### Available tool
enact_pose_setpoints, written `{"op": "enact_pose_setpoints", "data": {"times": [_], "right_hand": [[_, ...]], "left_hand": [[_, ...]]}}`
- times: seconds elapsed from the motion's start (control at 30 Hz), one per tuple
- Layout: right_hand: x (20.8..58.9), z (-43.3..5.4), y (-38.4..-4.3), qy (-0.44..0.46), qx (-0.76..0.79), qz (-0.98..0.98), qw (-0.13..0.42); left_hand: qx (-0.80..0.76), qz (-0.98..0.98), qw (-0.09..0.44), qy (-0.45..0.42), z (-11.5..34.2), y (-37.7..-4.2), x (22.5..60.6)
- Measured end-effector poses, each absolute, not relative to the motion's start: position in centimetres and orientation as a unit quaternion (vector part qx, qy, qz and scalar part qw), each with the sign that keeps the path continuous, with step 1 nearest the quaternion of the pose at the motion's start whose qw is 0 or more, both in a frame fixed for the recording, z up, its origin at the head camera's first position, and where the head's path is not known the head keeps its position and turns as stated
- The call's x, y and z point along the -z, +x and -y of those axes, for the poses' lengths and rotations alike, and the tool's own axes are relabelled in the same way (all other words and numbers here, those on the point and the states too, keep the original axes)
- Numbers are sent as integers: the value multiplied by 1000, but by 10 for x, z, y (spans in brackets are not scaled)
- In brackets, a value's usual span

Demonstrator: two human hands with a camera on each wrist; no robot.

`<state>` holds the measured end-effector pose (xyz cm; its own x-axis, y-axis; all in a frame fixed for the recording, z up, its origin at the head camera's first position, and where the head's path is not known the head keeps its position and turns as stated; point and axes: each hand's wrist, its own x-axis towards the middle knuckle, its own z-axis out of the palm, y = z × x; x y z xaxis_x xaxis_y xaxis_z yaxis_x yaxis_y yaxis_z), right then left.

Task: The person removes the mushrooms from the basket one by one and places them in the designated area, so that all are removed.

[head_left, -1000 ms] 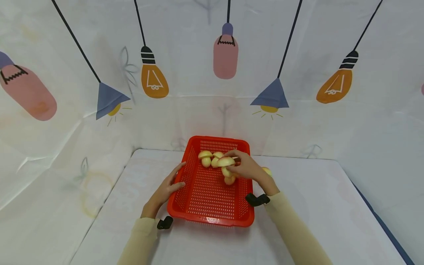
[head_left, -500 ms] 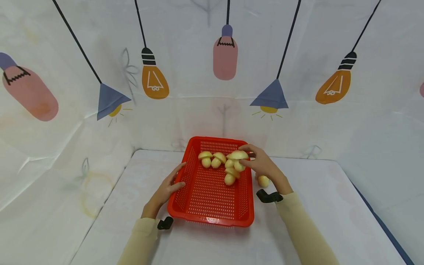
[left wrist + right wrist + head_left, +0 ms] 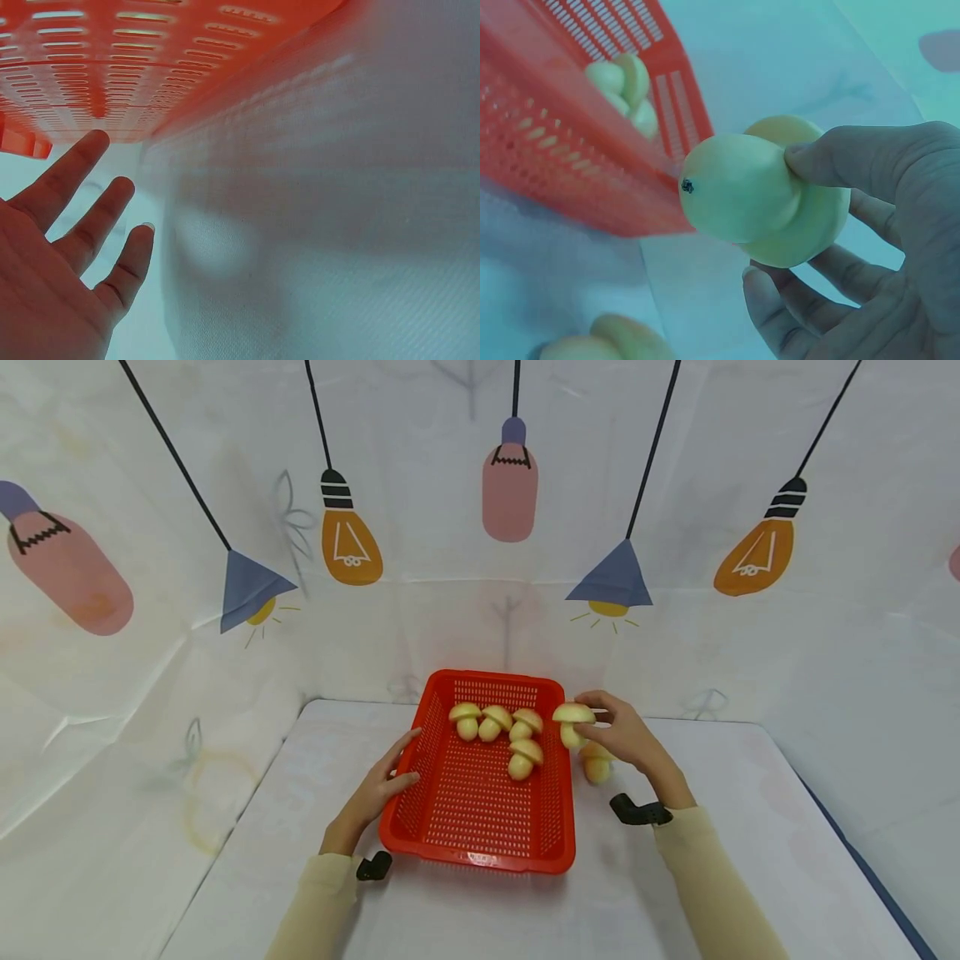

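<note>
Right hand (image 3: 633, 739) with mushroom (image 3: 573, 714) beside basket (image 3: 480, 861) of four mushrooms (image 3: 495, 723)

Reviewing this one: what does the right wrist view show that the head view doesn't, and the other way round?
Only the right wrist view shows the dark mark on the stem end of the held mushroom.

Only the head view shows the left hand at the red basket and the orange bulbs printed on the backdrop.

Both show the right hand holding that mushroom, mushrooms in the basket, and another mushroom outside it.
</note>
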<state>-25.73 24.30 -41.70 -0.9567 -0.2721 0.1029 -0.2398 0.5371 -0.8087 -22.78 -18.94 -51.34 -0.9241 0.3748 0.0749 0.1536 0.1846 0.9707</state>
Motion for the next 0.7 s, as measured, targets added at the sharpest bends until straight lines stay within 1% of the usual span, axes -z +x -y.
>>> {"op": "enact_pose_setpoints", "data": {"times": [0.43, 0.7], "right_hand": [[430, -287, -245, -128, 448, -885, 5], [437, -310, -238, -90, 448, -889, -3]], "left_hand": [[-615, -764, 89, 176, 190, -227, 511], [-619, -759, 93, 178, 190, -227, 512]]}}
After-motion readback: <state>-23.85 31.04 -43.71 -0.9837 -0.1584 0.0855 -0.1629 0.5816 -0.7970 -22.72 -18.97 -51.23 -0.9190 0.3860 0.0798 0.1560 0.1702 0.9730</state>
